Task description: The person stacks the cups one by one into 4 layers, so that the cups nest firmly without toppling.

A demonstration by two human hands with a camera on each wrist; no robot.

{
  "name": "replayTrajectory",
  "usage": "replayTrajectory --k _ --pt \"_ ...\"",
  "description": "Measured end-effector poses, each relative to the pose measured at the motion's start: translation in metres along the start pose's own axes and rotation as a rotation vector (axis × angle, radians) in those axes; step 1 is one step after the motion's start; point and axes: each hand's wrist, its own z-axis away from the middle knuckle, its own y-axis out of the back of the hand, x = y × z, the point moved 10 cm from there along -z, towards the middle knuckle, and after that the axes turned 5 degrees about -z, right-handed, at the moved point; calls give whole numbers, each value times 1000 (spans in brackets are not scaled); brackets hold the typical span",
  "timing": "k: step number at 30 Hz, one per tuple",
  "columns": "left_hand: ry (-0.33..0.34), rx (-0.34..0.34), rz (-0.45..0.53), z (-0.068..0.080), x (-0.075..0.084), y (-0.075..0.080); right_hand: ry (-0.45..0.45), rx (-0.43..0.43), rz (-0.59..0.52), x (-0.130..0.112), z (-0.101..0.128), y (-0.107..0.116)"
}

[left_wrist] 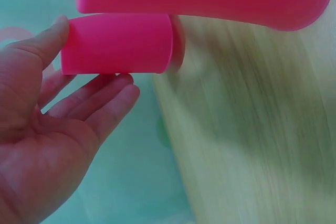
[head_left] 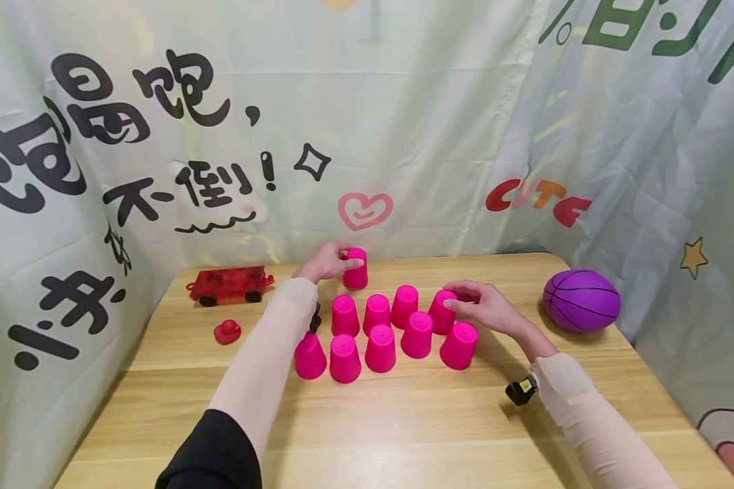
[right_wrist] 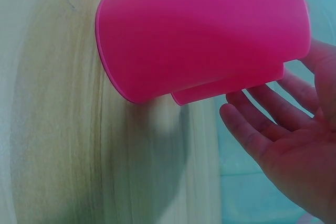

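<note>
Pink cups stand upside down in two rows; the left hand pinches a lone cup beyond them, the right hand, it seems, the far row's rightmost cup. Light, level grips best avoid toppling the rows.

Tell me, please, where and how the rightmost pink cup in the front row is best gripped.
I'd probably pinch the cup by its side walls just below the closed top, with the right hand coming from the right and above. It stands upside down and narrows upward, so the upper part is slimmest; other cups stand to its left and behind.
</note>
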Motion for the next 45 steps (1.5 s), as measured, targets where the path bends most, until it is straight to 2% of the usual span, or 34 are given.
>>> replayTrajectory --k 4,11,26,33,38,45 --pt "-5 -2 -10 0 1 0 -3 2 0 1 0 0" --pt "30 -21 -21 -5 -5 -2 6 -4 1 2 0 -2" --pt "27 -23 -40 -6 -4 -7 12 3 -10 2 1 -1" --pt "34 -27 -52 -8 -9 -9 4 4 -10 3 1 -1" --pt "28 -35 -49 -9 -11 -10 10 -2 -18 2 2 0" --pt "-7 -36 -97 -7 -9 -7 5 2 -16 2 3 0"
